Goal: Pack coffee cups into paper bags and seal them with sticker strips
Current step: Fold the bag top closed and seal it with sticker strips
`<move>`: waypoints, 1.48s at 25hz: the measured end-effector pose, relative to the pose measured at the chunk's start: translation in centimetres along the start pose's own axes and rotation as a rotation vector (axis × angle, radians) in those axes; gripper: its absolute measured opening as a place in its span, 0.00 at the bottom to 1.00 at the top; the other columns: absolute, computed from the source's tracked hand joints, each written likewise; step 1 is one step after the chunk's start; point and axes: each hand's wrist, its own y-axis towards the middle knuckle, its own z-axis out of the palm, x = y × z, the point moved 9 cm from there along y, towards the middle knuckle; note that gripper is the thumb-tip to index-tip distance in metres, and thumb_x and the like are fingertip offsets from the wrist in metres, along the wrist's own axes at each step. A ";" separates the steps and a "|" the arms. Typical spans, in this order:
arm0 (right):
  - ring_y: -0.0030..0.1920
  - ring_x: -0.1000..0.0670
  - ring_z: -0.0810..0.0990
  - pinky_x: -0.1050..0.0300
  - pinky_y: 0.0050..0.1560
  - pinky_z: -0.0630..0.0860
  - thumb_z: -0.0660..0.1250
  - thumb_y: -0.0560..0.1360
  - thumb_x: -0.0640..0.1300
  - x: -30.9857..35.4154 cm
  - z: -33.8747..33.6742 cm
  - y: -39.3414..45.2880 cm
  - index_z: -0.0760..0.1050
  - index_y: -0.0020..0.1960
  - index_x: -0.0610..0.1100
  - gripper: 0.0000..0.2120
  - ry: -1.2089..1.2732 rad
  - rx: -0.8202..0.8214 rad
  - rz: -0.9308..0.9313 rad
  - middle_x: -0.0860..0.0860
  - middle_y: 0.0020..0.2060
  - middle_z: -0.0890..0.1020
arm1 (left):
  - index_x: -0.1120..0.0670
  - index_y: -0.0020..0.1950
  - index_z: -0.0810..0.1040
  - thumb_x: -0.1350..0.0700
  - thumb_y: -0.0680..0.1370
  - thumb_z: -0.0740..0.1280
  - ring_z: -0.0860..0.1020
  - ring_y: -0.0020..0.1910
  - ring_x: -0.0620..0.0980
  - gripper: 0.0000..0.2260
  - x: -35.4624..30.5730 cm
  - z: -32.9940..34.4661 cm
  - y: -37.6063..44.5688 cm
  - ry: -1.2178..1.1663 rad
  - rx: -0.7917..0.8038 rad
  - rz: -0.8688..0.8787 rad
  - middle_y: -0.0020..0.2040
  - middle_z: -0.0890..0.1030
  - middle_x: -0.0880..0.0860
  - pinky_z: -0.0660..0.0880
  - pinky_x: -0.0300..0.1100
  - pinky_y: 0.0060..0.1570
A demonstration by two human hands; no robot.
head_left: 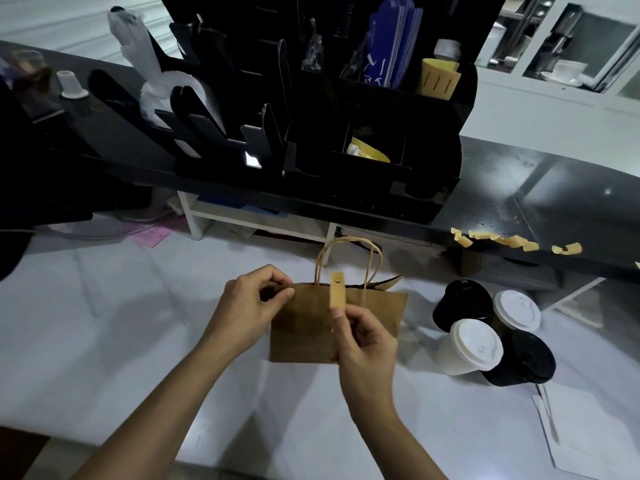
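A brown paper bag (pixel 304 327) with twisted paper handles stands upright on the white counter in front of me. My left hand (pixel 251 304) pinches the bag's top left corner. My right hand (pixel 363 341) pinches the lower end of a yellow sticker strip (pixel 338 289), which stands upright against the bag's top edge at the middle. To the right, several lidded coffee cups cluster together: a white cup (pixel 469 348), another white-lidded cup (pixel 517 310), a black cup (pixel 462 304) and a second black cup (pixel 523 360). The bag's contents are hidden.
More yellow sticker strips (pixel 512 241) hang along the edge of the dark raised counter (pixel 519 188) at the right. A black organizer rack (pixel 311 116) with sleeves, bags and lids stands behind the bag. Papers (pixel 568 431) lie at the near right.
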 end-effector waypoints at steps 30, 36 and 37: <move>0.23 0.57 0.72 0.65 0.25 0.69 0.71 0.79 0.44 -1.3 5.8 3.3 0.86 0.45 0.41 0.09 -0.129 0.240 0.467 0.51 0.33 0.85 | 0.42 0.60 0.82 0.60 0.79 0.69 0.75 0.51 0.39 0.15 -1.6 0.0 0.4 0.084 0.111 0.212 0.48 0.74 0.38 0.74 0.34 0.46; 0.22 0.57 0.72 0.66 0.25 0.68 0.71 0.79 0.45 -1.5 5.8 3.3 0.86 0.43 0.43 0.09 -0.129 0.237 0.474 0.50 0.33 0.86 | 0.46 0.58 0.83 0.58 0.81 0.67 0.74 0.54 0.41 0.10 -1.8 0.3 0.6 0.136 0.156 0.216 0.51 0.74 0.37 0.73 0.36 0.50; 0.22 0.58 0.72 0.66 0.25 0.68 0.71 0.79 0.45 -1.6 5.7 3.2 0.86 0.42 0.43 0.10 -0.132 0.237 0.467 0.50 0.34 0.86 | 0.46 0.58 0.83 0.58 0.81 0.67 0.74 0.54 0.41 0.10 -1.8 0.3 0.6 0.152 0.157 0.224 0.51 0.75 0.37 0.73 0.37 0.50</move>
